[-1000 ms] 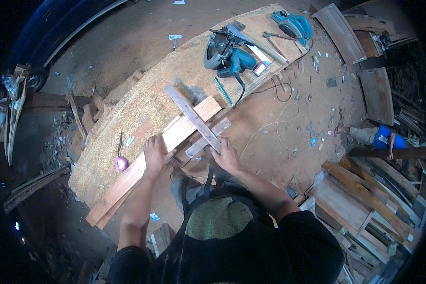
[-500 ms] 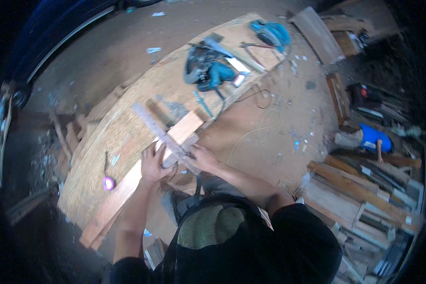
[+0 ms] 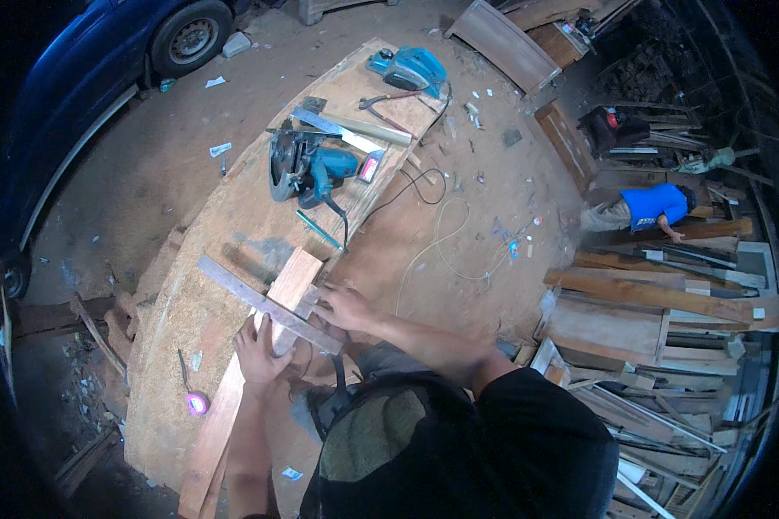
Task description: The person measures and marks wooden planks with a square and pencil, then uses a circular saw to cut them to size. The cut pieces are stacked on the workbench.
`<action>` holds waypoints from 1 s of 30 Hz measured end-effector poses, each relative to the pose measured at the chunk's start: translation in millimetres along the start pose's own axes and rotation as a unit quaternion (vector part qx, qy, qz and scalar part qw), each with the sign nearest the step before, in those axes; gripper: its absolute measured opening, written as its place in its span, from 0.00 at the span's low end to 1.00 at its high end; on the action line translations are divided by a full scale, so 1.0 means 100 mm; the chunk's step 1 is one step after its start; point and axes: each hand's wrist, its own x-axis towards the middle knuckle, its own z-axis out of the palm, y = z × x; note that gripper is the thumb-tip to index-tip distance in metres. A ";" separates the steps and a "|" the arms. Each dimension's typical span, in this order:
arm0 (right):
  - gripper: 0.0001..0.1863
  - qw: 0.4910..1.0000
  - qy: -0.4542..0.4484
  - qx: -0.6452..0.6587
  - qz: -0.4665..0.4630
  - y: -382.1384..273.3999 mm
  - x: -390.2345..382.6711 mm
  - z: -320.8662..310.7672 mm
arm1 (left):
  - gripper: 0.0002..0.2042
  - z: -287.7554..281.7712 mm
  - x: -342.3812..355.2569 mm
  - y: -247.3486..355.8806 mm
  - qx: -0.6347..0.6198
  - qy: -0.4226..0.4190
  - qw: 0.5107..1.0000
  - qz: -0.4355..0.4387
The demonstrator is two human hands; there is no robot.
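My left hand grips a long pale board on the sawdust-covered bench, fingers just below a flat, weathered square lying crosswise over the board. My right hand is closed on the square's short crosspiece at the board's right edge. A teal pencil lies beyond the board, near a teal circular saw. A pink tape measure lies left of the board.
An electric planer, pincers and metal straightedge are at the far end. A blue vehicle stands left. Cords cross the floor. A person in blue bends among stacked planks at right.
My view has swung, shifting bench and tools left. My left hand has moved up the board to the square; my right hand has shifted from the square's lower end to its crosspiece.
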 end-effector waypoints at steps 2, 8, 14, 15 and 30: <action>0.22 0.998 -0.036 0.043 0.029 -0.04 -0.09 -0.04 | 0.50 0.00 -0.02 0.02 0.011 -0.014 1.000 -0.009; 0.11 0.814 -0.244 0.527 0.031 -1.68 -0.14 -1.36 | 0.49 -0.10 -0.06 -0.08 0.014 -0.022 0.999 -0.029; 0.13 0.573 -0.351 0.604 -0.429 -2.82 -0.29 -2.37 | 0.48 0.02 -0.04 0.01 0.014 0.007 1.000 -0.007; 0.13 0.578 -0.358 0.586 -0.440 -2.89 -0.28 -2.40 | 0.48 -0.02 -0.04 0.03 0.026 0.012 1.000 -0.002; 0.17 0.661 -0.260 0.680 -0.182 -2.76 -0.26 -2.42 | 0.47 0.00 -0.09 -0.15 0.028 0.008 1.000 -0.009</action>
